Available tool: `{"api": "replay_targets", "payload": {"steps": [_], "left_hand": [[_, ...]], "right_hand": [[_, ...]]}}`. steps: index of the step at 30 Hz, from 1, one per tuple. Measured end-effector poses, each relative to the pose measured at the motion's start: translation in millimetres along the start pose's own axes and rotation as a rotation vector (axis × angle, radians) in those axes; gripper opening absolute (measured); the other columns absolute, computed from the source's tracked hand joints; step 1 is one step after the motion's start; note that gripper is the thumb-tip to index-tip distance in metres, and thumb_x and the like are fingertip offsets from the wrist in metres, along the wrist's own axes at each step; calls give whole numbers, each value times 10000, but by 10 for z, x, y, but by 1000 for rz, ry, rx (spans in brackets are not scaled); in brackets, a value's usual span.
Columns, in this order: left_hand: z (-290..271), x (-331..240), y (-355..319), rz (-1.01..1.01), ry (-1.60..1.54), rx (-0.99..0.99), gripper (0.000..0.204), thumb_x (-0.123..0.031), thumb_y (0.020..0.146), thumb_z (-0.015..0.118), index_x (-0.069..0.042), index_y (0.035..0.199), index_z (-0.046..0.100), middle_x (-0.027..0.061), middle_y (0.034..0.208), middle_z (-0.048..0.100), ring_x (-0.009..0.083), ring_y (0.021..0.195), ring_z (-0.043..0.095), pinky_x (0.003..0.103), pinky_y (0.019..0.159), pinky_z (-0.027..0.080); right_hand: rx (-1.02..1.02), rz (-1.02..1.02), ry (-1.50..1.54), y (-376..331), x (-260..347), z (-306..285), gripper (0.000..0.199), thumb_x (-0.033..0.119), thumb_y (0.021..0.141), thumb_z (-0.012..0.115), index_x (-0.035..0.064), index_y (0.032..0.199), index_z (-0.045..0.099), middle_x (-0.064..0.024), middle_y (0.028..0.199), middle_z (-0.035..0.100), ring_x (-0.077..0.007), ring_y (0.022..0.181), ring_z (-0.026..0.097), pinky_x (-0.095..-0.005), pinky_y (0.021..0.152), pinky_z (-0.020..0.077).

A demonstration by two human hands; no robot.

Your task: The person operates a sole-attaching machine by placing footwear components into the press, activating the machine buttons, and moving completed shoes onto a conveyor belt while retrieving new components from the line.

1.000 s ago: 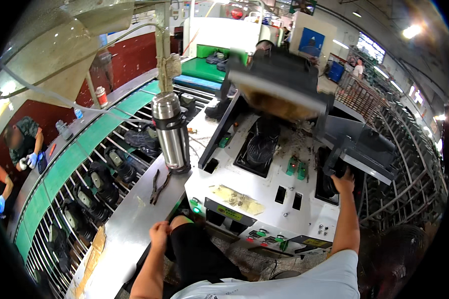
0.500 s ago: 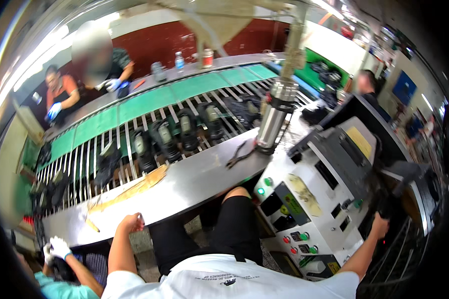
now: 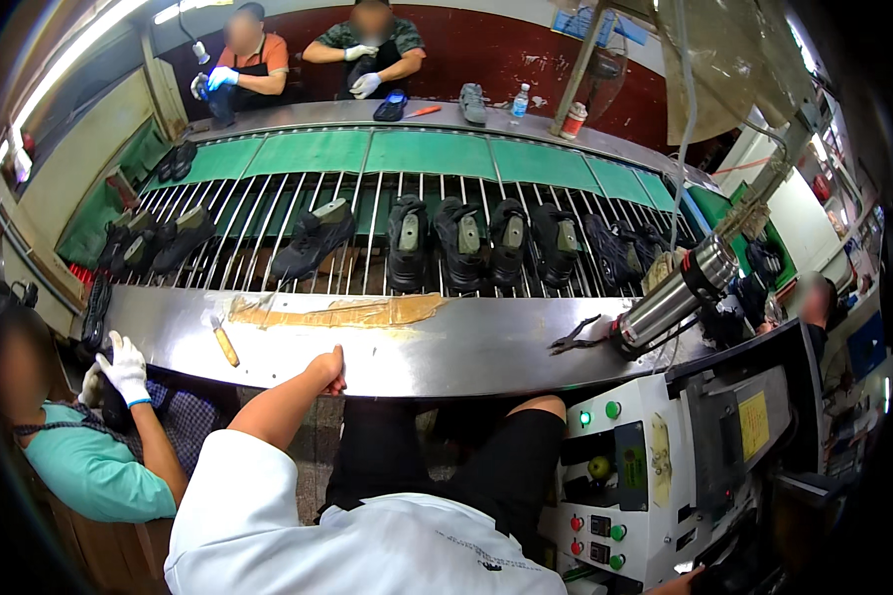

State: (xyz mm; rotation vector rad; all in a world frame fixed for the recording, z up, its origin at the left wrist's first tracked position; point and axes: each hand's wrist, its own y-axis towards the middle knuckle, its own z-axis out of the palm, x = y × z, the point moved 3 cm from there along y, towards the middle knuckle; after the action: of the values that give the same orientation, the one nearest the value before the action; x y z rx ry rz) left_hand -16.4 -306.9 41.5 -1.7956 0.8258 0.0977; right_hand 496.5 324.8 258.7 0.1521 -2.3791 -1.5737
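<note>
R of the knees stands the machine (image 3: 655, 540), white front facing the person, just beside the R end of the bench (image 3: 506, 347). R hand (image 3: 681, 582) is down by its near side, mostly cut off at the lower edge; can't tell if spread, closed or pinching smth. L hand (image 3: 329, 371) is at the bench's near edge, fingers folded in, thumb up; can't tell if it touches the steel.

Near edge runs L to R in a long curve, w/ both thighs reaching it. Widest stretch of steel: from L hand across to the pliers (image 3: 575, 337); shorter one L of the hand, up to the knife (image 3: 225, 342). Brown strip (image 3: 367, 313) lies along the far edge. Past that, rods (image 3: 369, 238) w/ 4 dk shoes (image 3: 506, 243) set close side by side; 1 more shoe (image 3: 313, 238) tilted, further L, gap of rods btw. Green belt (image 3: 427, 157) behind.

Containers: cubby (image 3: 576, 488) in machine front has a green fruit (image 3: 598, 466). Steel flask (image 3: 677, 297) nr pliers, top on, contents hidden. Far ledge (image 3: 625, 145): clear bottle (image 3: 521, 100) & red-white can (image 3: 574, 121), near each other, contents too small to tell.

Co-worker (image 3: 99, 461) in teal sits by bench's L end, gloves (image 3: 127, 370) at a dk item.
</note>
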Motion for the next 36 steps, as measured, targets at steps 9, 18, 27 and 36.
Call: {"api": "replay_targets", "payload": {"steps": [9,18,27,36], "left_hand": [[789,239,-530,496,-241,-118,326,-318,926,542,-23,970,674,131,818,697,231,822,672,361,750,514],[964,-823,-2618,1222,-731,623,948,-310,764,806,-93,1497,245,130,1431,423,240,1288,438,383,1067,367],[-611,-108,-939,968,-492,-501,716,-153,739,773,5,1365,463,135,1152,633,209,1044,614,339,923,478],[-549,-354,-897,805,-25,-733,660,-183,700,703,10,1299,505,220,1228,574,363,1125,570,384,969,448]], "right_hand": [[558,764,1500,-786,2,1163,500,315,893,608,-72,1208,574,-216,1283,559,-304,1145,556,-408,1033,407],[2216,676,1983,-1818,3794,-775,571,294,800,511,2,1291,526,-141,1280,573,-309,1178,552,-453,1023,433],[2231,-1874,1667,-2597,4555,-2654,458,303,968,524,-18,1295,535,-187,1290,576,-282,1196,553,-353,1022,419],[2169,-723,1358,-2678,4241,-954,350,194,861,675,17,1160,633,-97,976,690,-163,851,658,-301,787,527]]}}
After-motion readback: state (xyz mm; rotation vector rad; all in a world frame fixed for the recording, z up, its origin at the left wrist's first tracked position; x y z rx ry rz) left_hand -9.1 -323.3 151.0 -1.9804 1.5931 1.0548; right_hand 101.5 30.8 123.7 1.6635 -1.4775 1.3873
